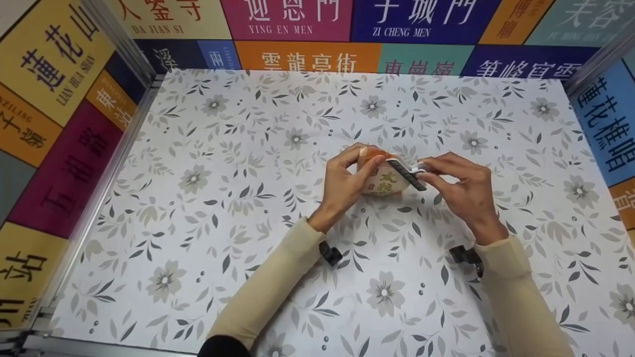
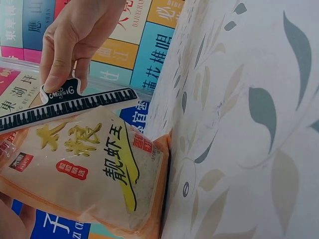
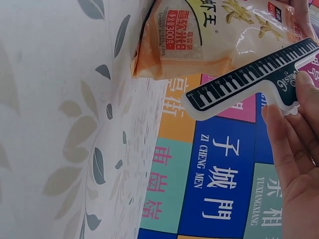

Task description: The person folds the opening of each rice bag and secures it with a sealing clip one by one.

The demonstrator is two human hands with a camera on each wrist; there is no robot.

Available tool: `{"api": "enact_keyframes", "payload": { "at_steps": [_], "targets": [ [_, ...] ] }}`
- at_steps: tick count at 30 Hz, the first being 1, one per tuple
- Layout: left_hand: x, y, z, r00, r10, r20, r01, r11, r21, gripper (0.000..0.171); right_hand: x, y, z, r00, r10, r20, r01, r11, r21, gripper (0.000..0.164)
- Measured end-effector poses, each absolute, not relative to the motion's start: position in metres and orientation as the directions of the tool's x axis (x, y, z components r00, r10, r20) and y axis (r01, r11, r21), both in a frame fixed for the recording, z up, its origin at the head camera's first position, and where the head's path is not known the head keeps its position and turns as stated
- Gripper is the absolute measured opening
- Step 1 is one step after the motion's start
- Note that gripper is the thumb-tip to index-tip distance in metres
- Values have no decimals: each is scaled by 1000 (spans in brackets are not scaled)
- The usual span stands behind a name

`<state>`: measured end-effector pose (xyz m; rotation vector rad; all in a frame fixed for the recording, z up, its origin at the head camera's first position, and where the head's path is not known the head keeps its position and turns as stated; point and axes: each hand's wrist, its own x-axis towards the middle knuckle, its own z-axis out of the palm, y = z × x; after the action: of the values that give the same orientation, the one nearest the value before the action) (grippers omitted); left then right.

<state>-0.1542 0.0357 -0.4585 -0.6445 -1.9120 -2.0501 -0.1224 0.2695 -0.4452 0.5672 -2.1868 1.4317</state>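
A small clear-and-orange bag of rice (image 1: 381,184) stands upright on the table, printed with gold and black characters. My left hand (image 1: 343,181) grips its upper left part, near the top; in the left wrist view only some of that hand shows, at the lower left. My right hand (image 1: 464,186) pinches the handle of a long clip (image 1: 407,174) with a black-and-white piano-key pattern and the word Music (image 2: 62,93). The clip's long bar lies across the top of the bag (image 2: 79,164). Whether its jaws are clamped on the bag, I cannot tell.
The table (image 1: 238,277) has a white covering with grey leaves and flowers. Colourful panels with large characters (image 1: 307,57) stand along its back and sides, with metal rails (image 1: 119,129) at the left edge. Each sleeve carries a small black device (image 1: 330,254) near the wrist.
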Motion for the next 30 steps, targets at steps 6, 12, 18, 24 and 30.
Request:
{"api": "enact_keyframes", "payload": {
  "at_steps": [6,12,18,24,30],
  "targets": [
    [-154,36,-458,-866,92,492,486,-80,870,13,-122,269,-444,-805,-86,587,-572,372,-731,31],
    [-153,36,-458,-876,95,474,467,-85,880,13,-122,268,-443,-805,-83,588,-574,363,-735,32],
    [-152,36,-459,-903,90,419,411,-93,907,14,-123,267,-444,-803,-78,591,-576,356,-736,31],
    [-151,34,-459,-917,91,389,379,-109,919,17,-123,267,-444,-804,-76,590,-574,359,-736,32],
    [-151,31,-463,-914,124,385,369,-134,920,19,-121,269,-444,-805,-82,587,-570,377,-730,32]
  ]
}}
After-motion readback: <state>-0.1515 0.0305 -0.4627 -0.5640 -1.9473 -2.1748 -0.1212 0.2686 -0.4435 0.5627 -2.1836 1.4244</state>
